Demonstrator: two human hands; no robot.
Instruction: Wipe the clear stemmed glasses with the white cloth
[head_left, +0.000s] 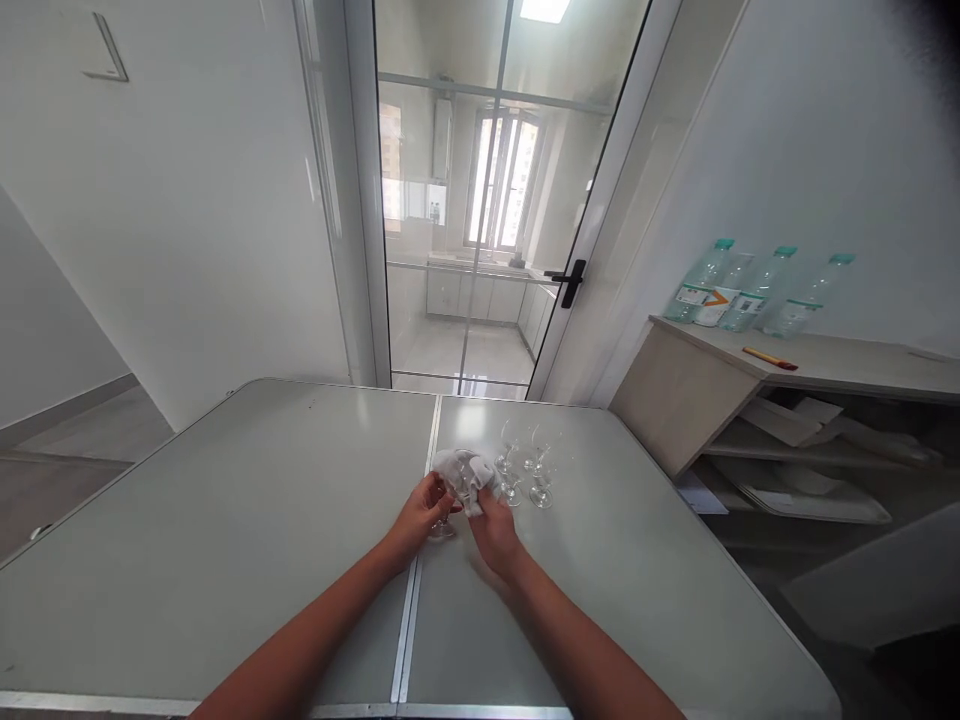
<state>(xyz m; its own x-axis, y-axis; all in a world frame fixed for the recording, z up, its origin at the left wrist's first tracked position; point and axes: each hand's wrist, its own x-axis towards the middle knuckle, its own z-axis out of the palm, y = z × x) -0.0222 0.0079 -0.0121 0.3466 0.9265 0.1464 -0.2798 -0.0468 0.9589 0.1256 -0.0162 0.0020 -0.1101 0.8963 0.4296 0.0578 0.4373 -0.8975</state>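
Note:
My left hand (425, 506) is closed around a clear stemmed glass (442, 530), whose round foot shows below the fingers. A crumpled white tissue (480, 472) is gripped in my right hand (495, 525) and lies against the bowl of that glass. The tissue and fingers hide much of the bowl. Just to the right, several more small stemmed glasses (541, 493) stand close together on the table.
The grey table (262, 540) has a metal seam (409, 620) down its middle. Beyond it is a glass door (487, 230) with a black handle. On the right, a shelf unit (682, 390) bears several plastic bottles (761, 290) and a yellow-and-red tool (769, 358).

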